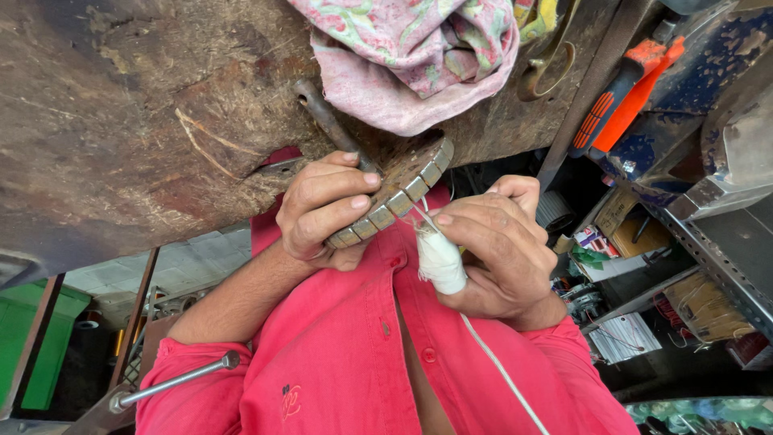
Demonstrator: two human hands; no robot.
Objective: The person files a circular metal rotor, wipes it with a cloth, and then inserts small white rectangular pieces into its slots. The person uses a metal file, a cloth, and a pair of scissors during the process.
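Head view: the left hand (326, 211) grips a rusty notched disc (398, 189) at the bench (121, 121) edge, fingers curled over its rim. Just right, touching it, the right hand (499, 250) closes round a white spool (441, 262).

The left hand (322, 209) covers the lower end of the ring (398, 193), and the cloth (411, 56) hides its top. The right hand (499, 250) hides most of the spool (440, 262). The vise (708, 97) is cut off at the bench's (121, 121) right edge.
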